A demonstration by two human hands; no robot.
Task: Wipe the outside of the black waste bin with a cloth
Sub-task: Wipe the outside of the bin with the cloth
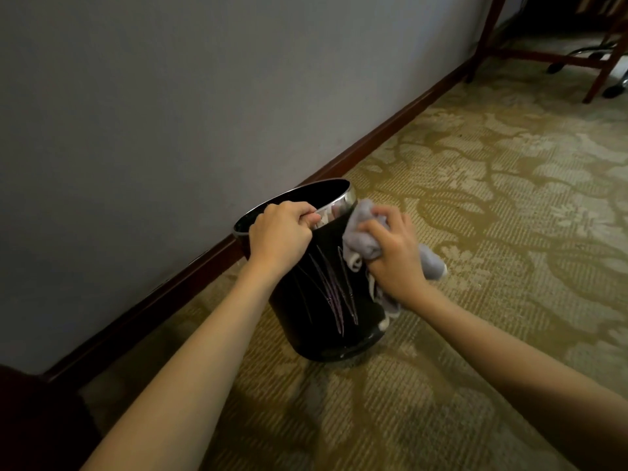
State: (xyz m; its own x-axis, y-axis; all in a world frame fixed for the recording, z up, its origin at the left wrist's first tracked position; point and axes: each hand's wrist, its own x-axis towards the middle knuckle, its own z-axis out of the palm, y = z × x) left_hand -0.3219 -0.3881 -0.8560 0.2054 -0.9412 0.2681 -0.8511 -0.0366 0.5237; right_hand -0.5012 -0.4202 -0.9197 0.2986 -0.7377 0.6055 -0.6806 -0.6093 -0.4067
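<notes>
A round black waste bin with a shiny metal rim and thin purple streaks on its side stands on the carpet, tilted toward me. My left hand grips the near part of the rim, fingers curled over the edge. My right hand clutches a bunched grey cloth and presses it against the bin's upper right side, just below the rim. Part of the cloth hangs down behind my wrist and another end sticks out to the right.
A grey wall with a dark wooden skirting board runs close behind the bin. Patterned olive carpet covers the floor. Wooden furniture legs and a chair's wheeled base stand at the far top right. A dark object fills the bottom left corner.
</notes>
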